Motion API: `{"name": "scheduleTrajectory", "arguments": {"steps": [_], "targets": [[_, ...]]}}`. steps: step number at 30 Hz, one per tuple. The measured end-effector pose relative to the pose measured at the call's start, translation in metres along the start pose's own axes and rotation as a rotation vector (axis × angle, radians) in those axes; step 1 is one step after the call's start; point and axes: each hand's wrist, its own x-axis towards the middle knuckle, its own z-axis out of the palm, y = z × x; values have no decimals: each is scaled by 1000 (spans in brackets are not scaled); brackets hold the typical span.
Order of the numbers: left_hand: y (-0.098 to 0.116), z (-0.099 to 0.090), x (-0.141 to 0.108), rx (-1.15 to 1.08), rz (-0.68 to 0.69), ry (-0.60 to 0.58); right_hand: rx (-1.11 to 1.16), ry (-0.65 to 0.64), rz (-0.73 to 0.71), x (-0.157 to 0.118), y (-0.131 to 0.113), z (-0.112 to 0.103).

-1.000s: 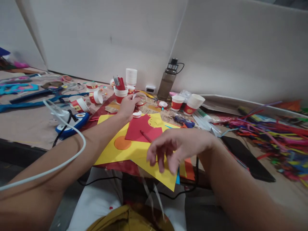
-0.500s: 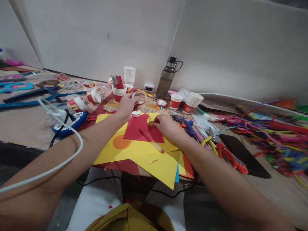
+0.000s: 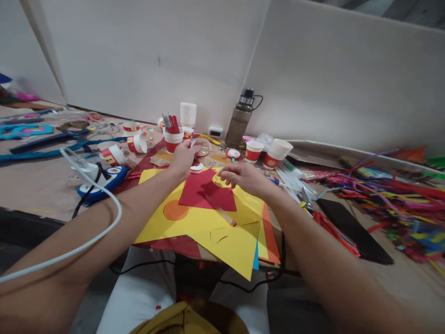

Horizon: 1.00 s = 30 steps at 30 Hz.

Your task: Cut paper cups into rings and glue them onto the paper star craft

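Observation:
My left hand (image 3: 183, 158) grips a clear, round ring that looks like a roll of clear tape (image 3: 206, 146), held over the far edge of the papers. Over the right side of a red paper sheet (image 3: 198, 197) hovers my right hand (image 3: 245, 178), its fingers loosely bent and apart, with nothing visible in them. Below it lies a yellow paper circle (image 3: 219, 182), partly on the red sheet. A pen with a red end (image 3: 227, 219) rests across the red and yellow sheets. An orange paper circle (image 3: 175, 210) lies on the large yellow paper (image 3: 153, 225).
Paper cups (image 3: 253, 151) and a water bottle (image 3: 239, 121) stand at the back. To the right are red-handled scissors (image 3: 335, 232), a black flat object (image 3: 358, 232) and a heap of colourful strips (image 3: 392, 195). A white cable (image 3: 104, 227) crosses my left arm; a power strip (image 3: 104, 185) lies beside it.
My right hand has lifted from the yellow circle, and its fingers have loosened and spread. My left hand still holds the clear roll. The view has tilted up slightly.

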Motion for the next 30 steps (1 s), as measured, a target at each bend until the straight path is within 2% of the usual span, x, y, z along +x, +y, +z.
{"name": "scheduleTrajectory", "arguments": {"steps": [1, 2, 4, 7, 13, 19, 24, 30], "targets": [[0, 0, -1, 4, 1, -2, -107, 106, 24, 5, 6, 4], [-1, 1, -1, 3, 1, -5, -204, 152, 22, 11, 12, 9], [-1, 2, -3, -14, -4, -17, -340, 165, -3, 24, 23, 17], [-1, 6, -8, -34, -9, -64, -470, 96, 7, 39, 30, 25], [-16, 13, -21, 113, -65, -117, -513, -33, 32, 55, 24, 25], [-31, 16, -28, 225, -168, -115, -609, -26, 122, 58, 28, 19], [-27, 17, -26, 191, -171, -88, -669, 25, 183, 52, 34, 17], [-15, 17, -24, 74, -87, -59, -686, 45, 220, 45, 30, 7]]}}
